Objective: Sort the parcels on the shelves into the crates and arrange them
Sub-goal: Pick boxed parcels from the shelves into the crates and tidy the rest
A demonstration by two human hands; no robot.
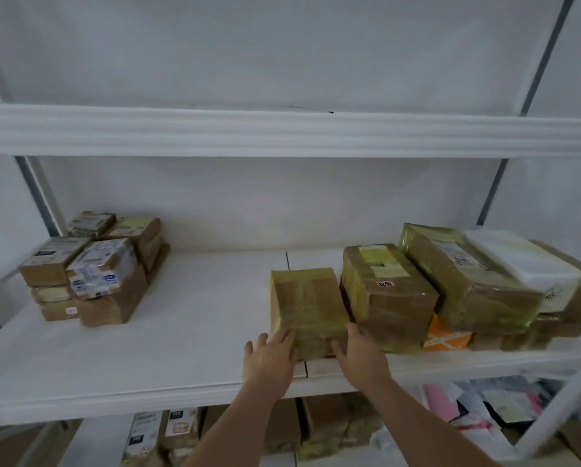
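A brown cardboard parcel point(307, 305) wrapped in yellowish tape stands on the white shelf point(181, 332), near its front edge. My left hand point(270, 357) lies against the parcel's near left corner with fingers extended. My right hand point(359, 355) touches its near right corner, fingers spread along the side. Just right of it sit a second taped parcel point(388, 291) and a longer one point(464, 281) with a white soft package point(525, 264) on top.
A stack of small taped boxes point(93, 267) sits at the shelf's left end. An orange box point(445, 337) lies under the right-hand parcels. More boxes point(316, 426) and plastic mailers point(484, 402) fill the level below. Another shelf board point(282, 129) runs overhead.
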